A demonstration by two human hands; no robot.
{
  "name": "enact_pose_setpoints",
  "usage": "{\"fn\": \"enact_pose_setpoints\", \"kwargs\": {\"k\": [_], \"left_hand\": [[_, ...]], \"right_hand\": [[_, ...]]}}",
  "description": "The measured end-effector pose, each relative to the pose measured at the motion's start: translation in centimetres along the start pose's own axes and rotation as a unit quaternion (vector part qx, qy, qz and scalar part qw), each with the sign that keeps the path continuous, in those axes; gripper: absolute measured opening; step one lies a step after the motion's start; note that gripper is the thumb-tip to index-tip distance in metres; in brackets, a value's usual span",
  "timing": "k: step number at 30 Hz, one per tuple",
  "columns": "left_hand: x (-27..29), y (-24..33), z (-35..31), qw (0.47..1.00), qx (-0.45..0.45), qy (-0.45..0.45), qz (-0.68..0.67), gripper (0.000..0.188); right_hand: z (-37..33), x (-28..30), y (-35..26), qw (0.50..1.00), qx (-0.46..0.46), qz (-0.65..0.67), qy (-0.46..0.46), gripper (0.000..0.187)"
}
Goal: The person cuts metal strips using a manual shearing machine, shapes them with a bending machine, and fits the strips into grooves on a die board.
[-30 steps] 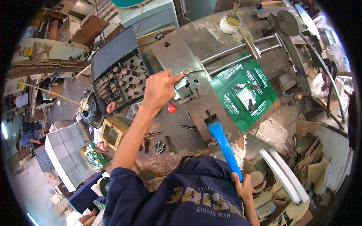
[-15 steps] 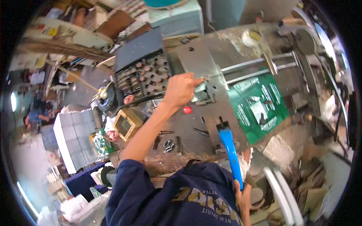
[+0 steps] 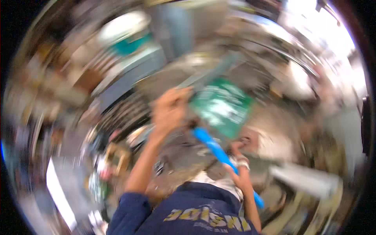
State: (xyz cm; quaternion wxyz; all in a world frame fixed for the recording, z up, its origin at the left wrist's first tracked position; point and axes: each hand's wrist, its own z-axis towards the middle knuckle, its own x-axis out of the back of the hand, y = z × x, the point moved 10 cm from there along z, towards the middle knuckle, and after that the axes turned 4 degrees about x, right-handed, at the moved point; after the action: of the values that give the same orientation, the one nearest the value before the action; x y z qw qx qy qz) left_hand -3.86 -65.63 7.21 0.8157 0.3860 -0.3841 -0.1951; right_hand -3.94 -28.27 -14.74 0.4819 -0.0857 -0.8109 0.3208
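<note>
Gripping the handle (image 3: 214,145), lower centre: right hand (image 3: 238,178); mid-frame, the left hand (image 3: 169,109), too blurred to tell open or closed

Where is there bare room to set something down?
Despite blur, the bench between the left forearm and blue handle looks mostly bare, past the small metal pieces. Crowded: left of that forearm, around the wooden frame.
</note>
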Motion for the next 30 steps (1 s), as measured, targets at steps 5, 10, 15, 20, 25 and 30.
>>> {"fn": "enact_pose_setpoints", "kwargs": {"k": [5,10,15,20,25,30], "left_hand": [[-12.8,5.3,-5.9,0.953,0.14,-0.209,-0.171,0.039],[-20.7,16.4,-16.5,0.908,-0.005,-0.366,-0.203,0.041],[-24.4,25.4,-27.6,0.842,-0.353,-0.373,-0.167,0.042],[-29.7,31.6,-42.0,0.727,-0.187,-0.574,-0.328,0.047],[-35.5,32.2,-59.7,0.577,0.128,-0.721,-0.362,0.048],[-33.1,32.5,-68.1,0.673,0.177,-0.673,-0.251,0.049]], "right_hand": [[-4.4,3.4,-4.6,0.98,0.036,0.047,0.189,0.042],[-14.3,2.5,-2.0,0.934,0.169,0.15,0.278,0.021],[-39.2,7.5,5.2,0.884,-0.058,0.175,0.43,0.035],[-74.5,2.8,12.0,0.613,-0.283,0.019,0.737,0.019],[-109.1,-4.4,5.0,0.316,-0.462,-0.151,0.815,0.034],[-131.6,-7.8,1.5,0.159,-0.507,-0.234,0.814,0.055]]}}
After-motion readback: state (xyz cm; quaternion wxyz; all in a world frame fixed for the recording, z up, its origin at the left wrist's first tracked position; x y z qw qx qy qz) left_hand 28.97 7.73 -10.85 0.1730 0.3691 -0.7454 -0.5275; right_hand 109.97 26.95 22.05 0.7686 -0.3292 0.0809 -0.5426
